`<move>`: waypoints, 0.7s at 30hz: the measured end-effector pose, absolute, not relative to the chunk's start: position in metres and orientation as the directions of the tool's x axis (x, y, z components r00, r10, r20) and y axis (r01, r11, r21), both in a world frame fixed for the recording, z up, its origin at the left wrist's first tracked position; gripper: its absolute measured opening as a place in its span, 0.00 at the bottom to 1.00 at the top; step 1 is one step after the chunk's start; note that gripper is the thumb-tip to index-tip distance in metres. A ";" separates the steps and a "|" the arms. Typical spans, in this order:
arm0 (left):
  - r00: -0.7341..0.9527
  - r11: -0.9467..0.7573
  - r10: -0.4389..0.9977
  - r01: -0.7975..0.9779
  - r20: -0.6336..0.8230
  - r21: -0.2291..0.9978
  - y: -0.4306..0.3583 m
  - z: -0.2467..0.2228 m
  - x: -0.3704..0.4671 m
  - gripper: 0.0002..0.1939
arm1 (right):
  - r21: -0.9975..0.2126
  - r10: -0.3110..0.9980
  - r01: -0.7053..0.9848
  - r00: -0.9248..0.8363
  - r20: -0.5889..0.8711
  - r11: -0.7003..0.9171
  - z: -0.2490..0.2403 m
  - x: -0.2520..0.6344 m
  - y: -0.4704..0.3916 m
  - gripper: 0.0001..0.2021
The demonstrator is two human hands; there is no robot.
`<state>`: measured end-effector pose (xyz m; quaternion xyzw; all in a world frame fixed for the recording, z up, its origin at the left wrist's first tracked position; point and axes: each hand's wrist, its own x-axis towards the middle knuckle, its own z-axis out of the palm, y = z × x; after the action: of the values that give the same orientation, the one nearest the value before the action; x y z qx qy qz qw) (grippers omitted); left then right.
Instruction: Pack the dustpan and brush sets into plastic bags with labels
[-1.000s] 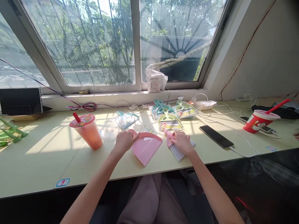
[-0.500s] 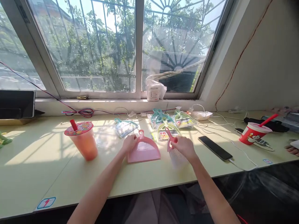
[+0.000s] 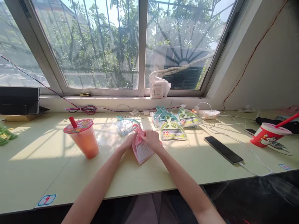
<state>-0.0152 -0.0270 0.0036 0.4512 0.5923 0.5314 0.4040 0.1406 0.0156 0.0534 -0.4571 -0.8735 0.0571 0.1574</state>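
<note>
A pink dustpan [image 3: 135, 150] is held above or on the pale table, its looped handle pointing toward the window. My left hand [image 3: 129, 142] grips its left side near the handle. A pink brush with white bristles [image 3: 143, 151] lies over the pan, bristles toward me. My right hand [image 3: 151, 138] is closed around the brush handle and covers the pan's right part. Behind my hands lies a bagged teal set [image 3: 126, 126]. To the right are a bagged green set [image 3: 173, 132], several teal sets [image 3: 164, 115] and another green set [image 3: 188, 118].
A cup with an orange drink [image 3: 85, 140] stands left of my hands. On the right are a black phone [image 3: 223, 150] with a white cable and a red cup [image 3: 268, 135] with a straw. The table's front edge [image 3: 140, 194] runs near me.
My right hand has brought the brush leftward onto the dustpan. The dustpan has turned and narrowed in view. The camera view has shifted slightly.
</note>
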 end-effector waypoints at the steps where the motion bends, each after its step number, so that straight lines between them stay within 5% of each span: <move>1: -0.268 0.050 0.963 0.131 -0.013 0.990 -0.027 0.003 -0.015 0.29 | -0.263 0.810 0.768 -0.533 0.243 0.584 0.048 0.141 0.016 0.13; 6: -0.276 0.132 0.957 0.128 -0.093 0.983 -0.034 0.007 -0.013 0.23 | -0.328 0.785 0.714 -0.548 0.289 0.619 0.028 0.143 0.013 0.12; 16: -0.306 -0.015 0.951 0.111 0.048 0.994 -0.037 0.015 -0.011 0.23 | -0.452 0.728 0.576 -0.474 0.495 0.682 0.032 0.150 0.020 0.14; 21: -0.244 0.003 0.969 0.188 0.044 0.982 -0.042 0.020 -0.007 0.21 | -0.703 0.778 0.472 -0.600 0.185 0.532 0.033 0.162 0.041 0.12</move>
<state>-0.0066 -0.0416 0.0199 0.4836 0.5980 0.5144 0.3794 0.1616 0.0410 0.0332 -0.3722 -0.8395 0.3091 0.2475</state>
